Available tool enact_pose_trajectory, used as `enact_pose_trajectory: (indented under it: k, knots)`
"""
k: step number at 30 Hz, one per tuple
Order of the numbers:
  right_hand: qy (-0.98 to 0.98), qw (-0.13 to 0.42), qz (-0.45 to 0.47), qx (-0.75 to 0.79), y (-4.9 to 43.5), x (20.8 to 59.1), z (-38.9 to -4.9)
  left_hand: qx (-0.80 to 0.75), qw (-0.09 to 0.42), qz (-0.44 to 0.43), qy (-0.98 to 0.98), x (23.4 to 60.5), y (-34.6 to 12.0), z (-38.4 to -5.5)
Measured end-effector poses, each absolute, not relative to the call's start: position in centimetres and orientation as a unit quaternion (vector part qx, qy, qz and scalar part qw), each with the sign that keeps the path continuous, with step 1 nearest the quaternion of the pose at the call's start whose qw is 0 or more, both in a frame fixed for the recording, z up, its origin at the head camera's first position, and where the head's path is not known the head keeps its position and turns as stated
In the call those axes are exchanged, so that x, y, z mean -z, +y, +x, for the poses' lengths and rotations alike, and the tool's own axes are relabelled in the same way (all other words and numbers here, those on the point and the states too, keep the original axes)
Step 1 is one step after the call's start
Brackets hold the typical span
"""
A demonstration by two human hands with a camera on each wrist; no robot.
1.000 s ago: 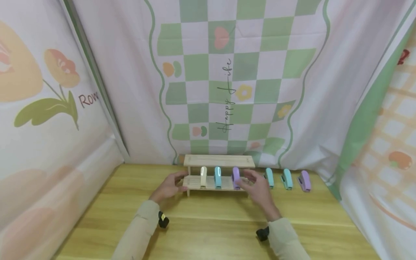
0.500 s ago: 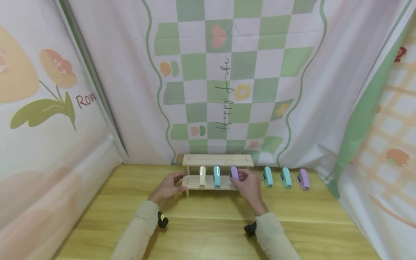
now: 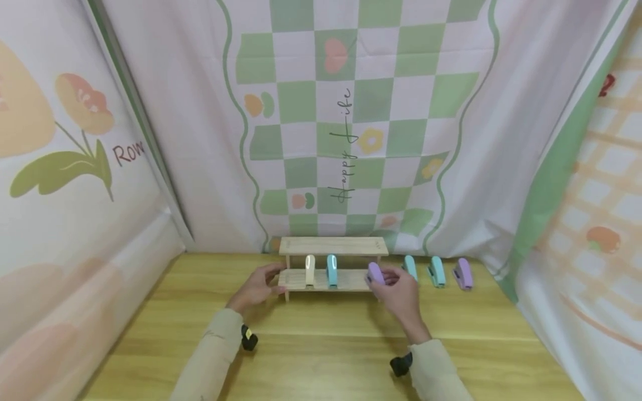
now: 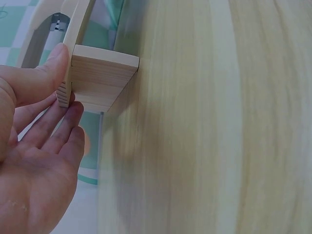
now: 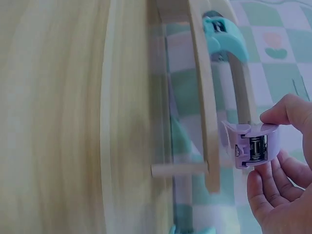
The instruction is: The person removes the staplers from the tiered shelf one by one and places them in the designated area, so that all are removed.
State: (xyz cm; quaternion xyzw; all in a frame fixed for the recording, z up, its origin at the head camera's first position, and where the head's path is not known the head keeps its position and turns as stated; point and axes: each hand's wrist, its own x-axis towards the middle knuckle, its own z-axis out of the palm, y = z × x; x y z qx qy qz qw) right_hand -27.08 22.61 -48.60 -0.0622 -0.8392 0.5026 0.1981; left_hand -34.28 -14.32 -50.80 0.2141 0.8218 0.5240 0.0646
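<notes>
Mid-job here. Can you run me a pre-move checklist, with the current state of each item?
1. Held stapler secure: ok, the right grip pinches it between thumb and fingers.
2. Lower shelf steadied: ok, the left grip holds its left end.
3. Held stapler seated on the lower shelf: cannot tell for sure; the right wrist view seems to show a gap.
4. Cream stapler and blue stapler standing apart on the lower shelf: ok.
5. Space between held stapler and blue stapler: ok, bare shelf.
6. Right grip clear of the nearest teal stapler: cannot tell; the grip partly hides it.
</notes>
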Motion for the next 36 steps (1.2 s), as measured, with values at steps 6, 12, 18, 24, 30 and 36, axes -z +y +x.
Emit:
enact_pose_trajectory:
  k: [6, 12, 18, 24, 30, 36]
  knots:
    - [-0.844, 0.198, -0.107, -0.486, 25.3, 48.0, -25.1, -0.534, 0.065, 0.211, 0.816, 50.9, -14.3, -34.4]
    - [-0.839, 0.209, -0.152, -0.479, 27.9, 48.7, -23.9, -0.53, 0.061, 0.214, 0.818, 51.0, -14.5, -34.4]
    - [-0.836, 0.217, -0.186, -0.468, 30.2, 50.0, -23.5, -0.533, 0.064, 0.213, 0.817, 51.0, -14.5, -34.3]
    - [-0.837, 0.199, -0.204, -0.467, 31.5, 50.9, -23.6, -0.538, 0.066, 0.212, 0.813, 50.8, -14.4, -34.2]
    - [-0.842, 0.177, -0.205, -0.467, 32.0, 51.4, -23.9, -0.54, 0.069, 0.215, 0.811, 50.9, -14.4, -34.4]
    - [-0.842, 0.148, -0.21, -0.474, 32.0, 51.6, -24.1, -0.54, 0.07, 0.219, 0.81, 51.0, -14.5, -34.6]
